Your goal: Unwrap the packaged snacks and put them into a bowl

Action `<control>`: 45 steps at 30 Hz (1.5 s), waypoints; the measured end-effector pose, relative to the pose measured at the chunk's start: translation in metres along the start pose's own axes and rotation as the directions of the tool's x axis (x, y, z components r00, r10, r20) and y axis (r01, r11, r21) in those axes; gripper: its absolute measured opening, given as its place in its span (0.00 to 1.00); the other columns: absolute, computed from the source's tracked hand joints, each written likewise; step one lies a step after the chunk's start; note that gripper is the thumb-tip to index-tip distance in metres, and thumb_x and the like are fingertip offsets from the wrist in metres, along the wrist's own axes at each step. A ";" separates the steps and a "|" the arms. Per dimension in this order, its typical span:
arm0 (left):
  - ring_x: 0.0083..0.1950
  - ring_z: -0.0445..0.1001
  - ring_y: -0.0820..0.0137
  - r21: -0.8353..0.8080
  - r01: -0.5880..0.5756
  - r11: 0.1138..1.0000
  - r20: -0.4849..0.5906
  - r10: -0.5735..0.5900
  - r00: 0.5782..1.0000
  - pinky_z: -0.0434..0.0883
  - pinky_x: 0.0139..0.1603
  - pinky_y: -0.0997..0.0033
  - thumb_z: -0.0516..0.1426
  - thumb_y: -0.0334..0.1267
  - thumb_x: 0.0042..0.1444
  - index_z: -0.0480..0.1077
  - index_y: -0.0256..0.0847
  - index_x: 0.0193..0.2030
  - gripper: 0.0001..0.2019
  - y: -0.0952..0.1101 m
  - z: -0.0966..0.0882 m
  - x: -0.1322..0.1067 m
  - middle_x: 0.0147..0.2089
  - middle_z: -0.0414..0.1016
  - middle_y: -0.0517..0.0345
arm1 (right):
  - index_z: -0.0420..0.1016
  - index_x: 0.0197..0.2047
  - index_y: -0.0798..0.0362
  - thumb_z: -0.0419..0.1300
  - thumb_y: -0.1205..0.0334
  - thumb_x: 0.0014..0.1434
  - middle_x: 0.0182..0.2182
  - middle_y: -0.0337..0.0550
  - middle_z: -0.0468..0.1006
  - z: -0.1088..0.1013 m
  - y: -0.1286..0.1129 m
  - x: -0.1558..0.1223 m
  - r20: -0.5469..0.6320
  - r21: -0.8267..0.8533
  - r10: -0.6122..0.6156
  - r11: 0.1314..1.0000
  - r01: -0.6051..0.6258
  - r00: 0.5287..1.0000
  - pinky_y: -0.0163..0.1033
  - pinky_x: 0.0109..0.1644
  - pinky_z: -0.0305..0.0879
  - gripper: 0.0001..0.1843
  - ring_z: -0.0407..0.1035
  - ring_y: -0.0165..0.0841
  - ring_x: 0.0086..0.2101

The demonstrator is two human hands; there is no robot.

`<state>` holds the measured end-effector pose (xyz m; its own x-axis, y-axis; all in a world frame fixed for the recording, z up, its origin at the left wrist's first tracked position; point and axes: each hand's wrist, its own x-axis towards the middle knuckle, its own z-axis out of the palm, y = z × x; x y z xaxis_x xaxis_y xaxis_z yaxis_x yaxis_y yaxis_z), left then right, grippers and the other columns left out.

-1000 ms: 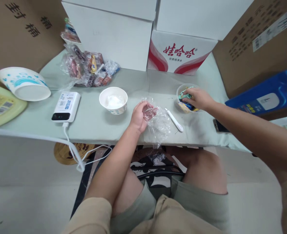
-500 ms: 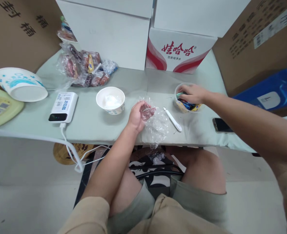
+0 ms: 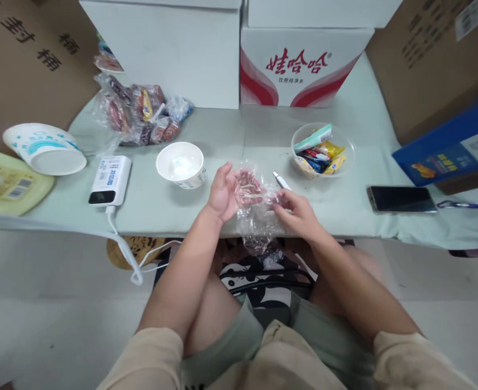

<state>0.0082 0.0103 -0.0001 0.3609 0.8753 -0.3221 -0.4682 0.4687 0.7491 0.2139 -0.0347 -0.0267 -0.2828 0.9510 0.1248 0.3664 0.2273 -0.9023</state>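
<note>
A crumpled clear plastic bag (image 3: 257, 223) hangs between my hands at the table's front edge. My left hand (image 3: 233, 190) holds it from the left, thumb up, with the curled fingers showing through the film. On the other side, my right hand (image 3: 296, 211) pinches the bag's edge between thumb and fingers. A white pen-like tool (image 3: 280, 181) lies just beyond the right hand, partly covered by it. Behind that stands a clear plastic bowl (image 3: 349, 157) of small wrapped snacks (image 3: 320, 150). Left of my left hand is a white paper bowl (image 3: 181, 176) with clear film inside.
A power bank (image 3: 109, 181) with a white cable, a tilted paper bowl (image 3: 46, 149) and bagged snacks (image 3: 141, 114) are at the left. A phone (image 3: 401, 199), a pen (image 3: 460, 205) and a blue box (image 3: 450, 143) are at the right. Cartons (image 3: 304, 67) line the back.
My right hand has left the snack bowl and come to the plastic bag, gripping its edge. A pale green packet now lies on top of the snacks. My left hand still holds the bag.
</note>
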 end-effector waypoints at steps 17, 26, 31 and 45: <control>0.39 0.77 0.68 0.449 0.071 0.891 -0.249 0.048 0.967 0.57 0.21 0.79 0.61 0.32 0.40 0.73 0.37 0.25 0.03 0.006 -0.005 0.009 0.42 0.82 0.46 | 0.73 0.52 0.46 0.50 0.42 0.68 0.31 0.39 0.75 -0.021 0.019 -0.009 -0.476 0.024 -0.166 0.979 0.202 0.864 0.43 0.38 0.69 0.22 0.70 0.34 0.30; 0.49 0.79 0.57 -0.024 -0.054 0.998 -0.119 0.050 0.992 0.42 0.15 0.85 0.57 0.44 0.41 0.75 0.46 0.42 0.18 0.020 -0.020 -0.008 0.54 0.79 0.46 | 0.58 0.69 0.42 0.56 0.28 0.58 0.69 0.51 0.61 -0.020 0.028 -0.004 -0.131 0.130 -0.235 0.959 0.252 0.963 0.57 0.70 0.57 0.44 0.55 0.48 0.69; 0.50 0.80 0.58 -0.089 -0.074 0.993 -0.113 0.064 0.992 0.45 0.15 0.86 0.55 0.44 0.47 0.74 0.49 0.51 0.22 0.016 -0.010 -0.008 0.59 0.77 0.49 | 0.71 0.59 0.45 0.65 0.34 0.56 0.67 0.51 0.67 -0.008 0.020 -0.002 -0.014 0.113 -0.242 0.964 0.242 0.970 0.60 0.73 0.52 0.35 0.54 0.49 0.70; 0.40 0.82 0.63 0.402 0.070 0.913 -0.140 -0.014 0.990 0.77 0.39 0.67 0.69 0.39 0.48 0.59 0.45 0.69 0.41 0.015 0.003 -0.010 0.44 0.82 0.48 | 0.53 0.67 0.43 0.52 0.34 0.65 0.38 0.43 0.81 -0.044 0.009 0.001 -0.343 0.362 0.161 0.932 -0.028 0.925 0.43 0.34 0.75 0.35 0.77 0.35 0.30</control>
<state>0.0004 0.0082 0.0160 0.2511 0.8767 -0.4102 -0.0778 0.4407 0.8943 0.2563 -0.0225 -0.0165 0.1017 0.9885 0.1119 0.0287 0.1095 -0.9936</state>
